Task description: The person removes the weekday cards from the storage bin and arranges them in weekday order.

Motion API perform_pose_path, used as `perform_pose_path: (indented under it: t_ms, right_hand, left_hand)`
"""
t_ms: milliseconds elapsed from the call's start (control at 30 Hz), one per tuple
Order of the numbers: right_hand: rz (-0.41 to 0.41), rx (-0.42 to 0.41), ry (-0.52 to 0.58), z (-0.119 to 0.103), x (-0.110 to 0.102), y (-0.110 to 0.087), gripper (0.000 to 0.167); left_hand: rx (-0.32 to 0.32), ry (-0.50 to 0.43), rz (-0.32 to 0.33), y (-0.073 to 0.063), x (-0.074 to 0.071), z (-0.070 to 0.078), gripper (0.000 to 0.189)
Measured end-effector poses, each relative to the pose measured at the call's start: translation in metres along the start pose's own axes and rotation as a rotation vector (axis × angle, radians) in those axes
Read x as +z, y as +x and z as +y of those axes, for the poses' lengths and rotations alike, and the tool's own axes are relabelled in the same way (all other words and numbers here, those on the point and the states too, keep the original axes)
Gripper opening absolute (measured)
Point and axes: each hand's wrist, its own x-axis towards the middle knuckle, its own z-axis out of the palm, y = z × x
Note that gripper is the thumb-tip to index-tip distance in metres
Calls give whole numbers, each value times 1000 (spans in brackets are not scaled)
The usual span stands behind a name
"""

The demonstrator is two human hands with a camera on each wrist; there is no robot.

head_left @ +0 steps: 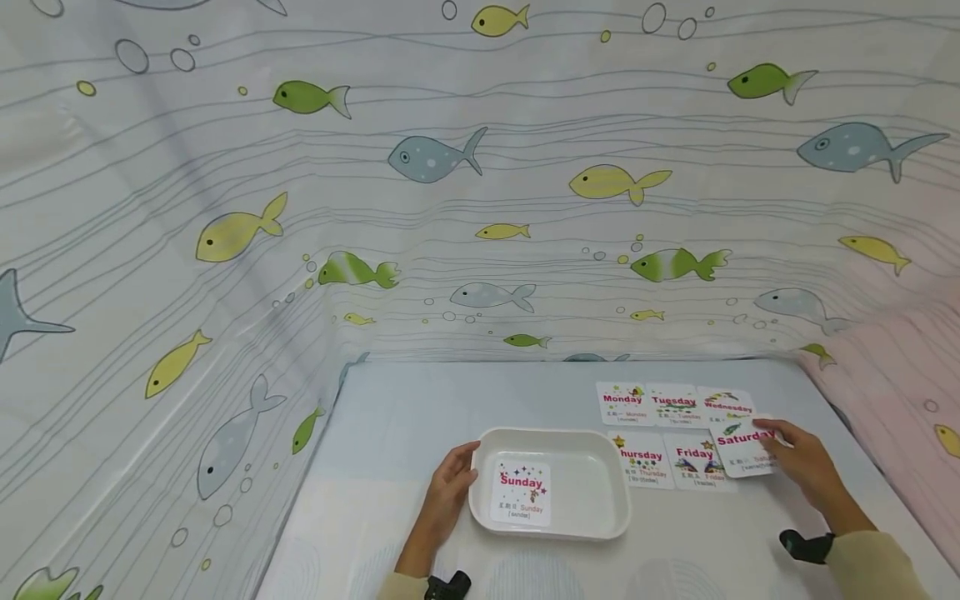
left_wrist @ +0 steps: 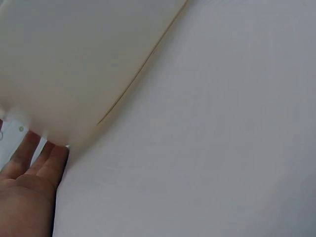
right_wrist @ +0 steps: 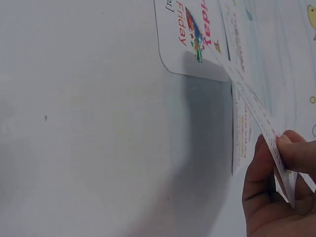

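At the left end of a white tray (head_left: pixel 588 492), my left hand (head_left: pixel 447 487) holds the rim, and in the left wrist view its fingertips are partly hidden by the tray wall (left_wrist: pixel 89 54). A Sunday card (head_left: pixel 521 506) lies face up inside the tray. My right hand (head_left: pixel 806 467) pinches the right edge of a Saturday card (head_left: pixel 738 458), thumb on one face and fingers behind. This card is tilted and raised above the table, seen nearly edge-on in the right wrist view. It overlaps parts of the Wednesday card (head_left: pixel 723 400) and the Friday card (head_left: pixel 690 471).
A Monday card (head_left: pixel 625 410) and a Tuesday card (head_left: pixel 672 412) lie in the back row beside Wednesday. In front, the Thursday card (head_left: pixel 648 473) touches or passes under the tray's right rim; I cannot tell which. Fish-patterned cloth (head_left: pixel 525 192) surrounds the white table (head_left: pixel 420 396).
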Motion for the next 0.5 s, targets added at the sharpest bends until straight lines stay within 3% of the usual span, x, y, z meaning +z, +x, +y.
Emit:
perform_pose_path:
  t_ms: [500]
  right_hand:
    - [-1, 41, -2, 6, 7, 9, 51]
  left_hand:
    - [-7, -21, 5, 1, 2, 0, 52]
